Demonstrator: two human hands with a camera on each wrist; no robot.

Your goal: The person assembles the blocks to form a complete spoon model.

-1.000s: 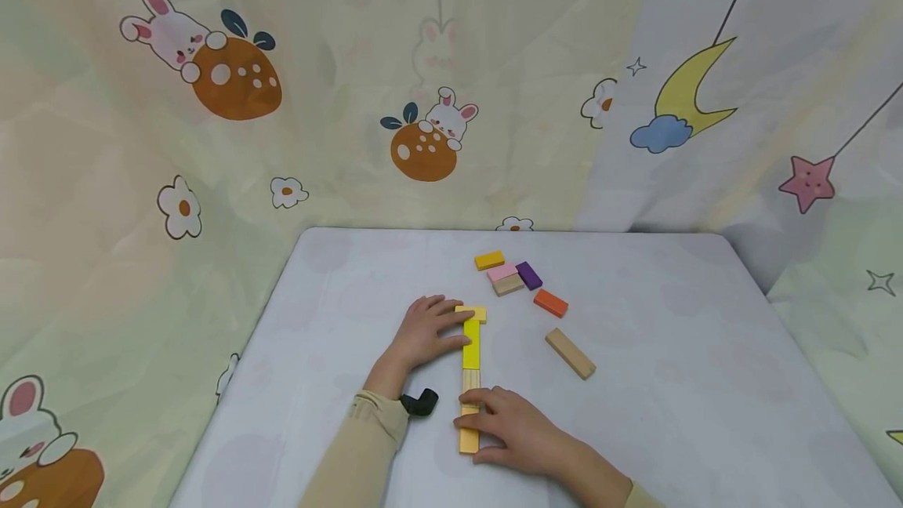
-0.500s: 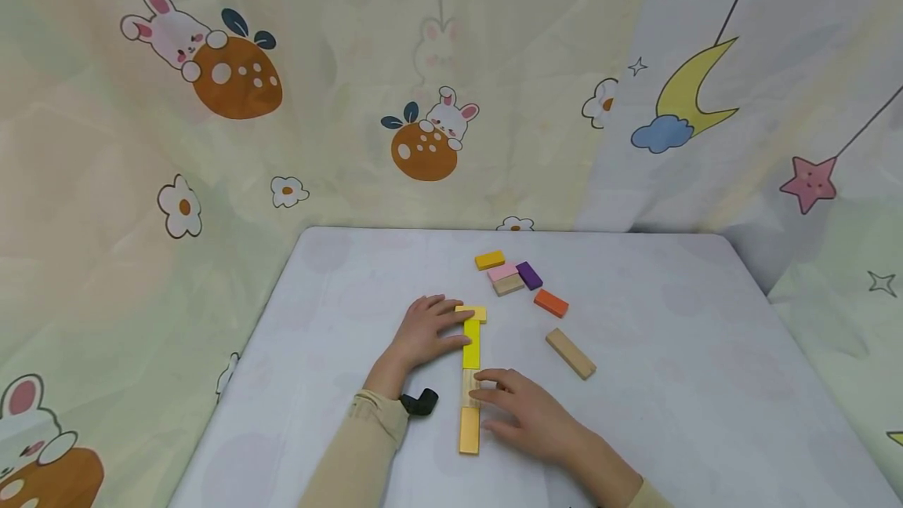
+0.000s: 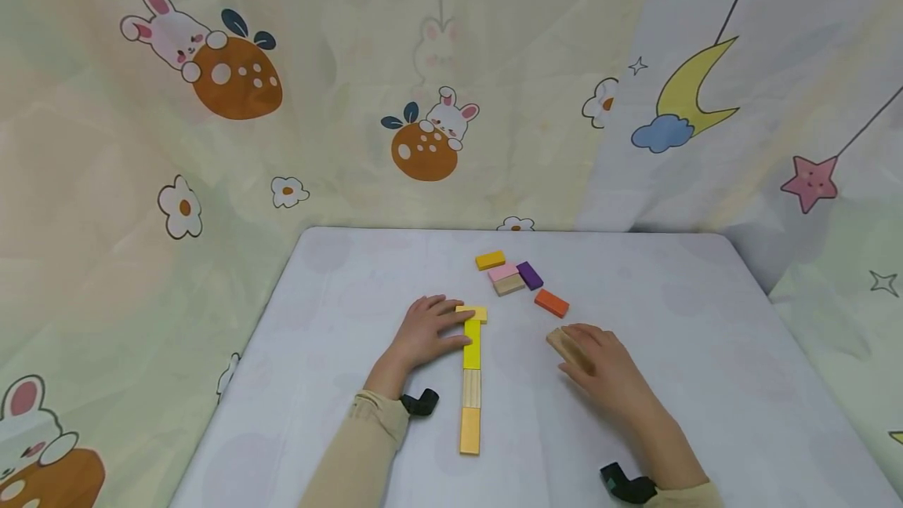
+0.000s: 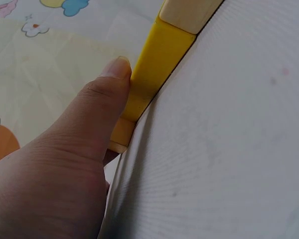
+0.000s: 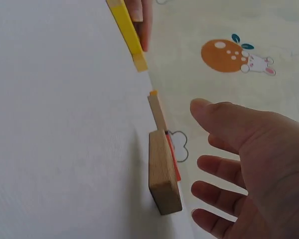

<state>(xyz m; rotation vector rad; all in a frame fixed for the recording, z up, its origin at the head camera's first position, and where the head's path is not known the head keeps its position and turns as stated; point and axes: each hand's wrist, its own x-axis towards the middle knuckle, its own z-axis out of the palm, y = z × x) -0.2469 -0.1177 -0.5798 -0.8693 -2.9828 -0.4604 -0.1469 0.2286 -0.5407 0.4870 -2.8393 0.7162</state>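
While the left hand (image 3: 426, 332) rests at the far end of the block row, the right hand (image 3: 605, 365) reaches over the loose wooden block (image 3: 567, 346), right of the row and out in mid-worktop (image 3: 353, 273), nearer the right edge than the row is. Step in hand looks like fetching that block; next move calls for closing thumb and fingers on its sides, then a lift clear of the orange block (image 3: 552, 302) beyond it. Right grip: thumb and fingers apart, gap to the block in the right wrist view, no hold yet. Left grip: fingers fairly straight, thumb against the bright yellow block (image 3: 472, 347), index on the pale yellow crosspiece (image 3: 479, 316); probably steadying, no clamp seen. Row continues toward the near edge with a striped pale piece (image 3: 471, 389) and an amber block (image 3: 469, 431). Spare blocks sit toward the far edge: golden (image 3: 490, 260), pink (image 3: 502, 272), purple (image 3: 530, 276), small tan (image 3: 509, 284). Near edge is cut off in the head view; the right hand covers part of its block; most left fingers are hidden in the left wrist view. Can't tell if the striped piece is one block or several.
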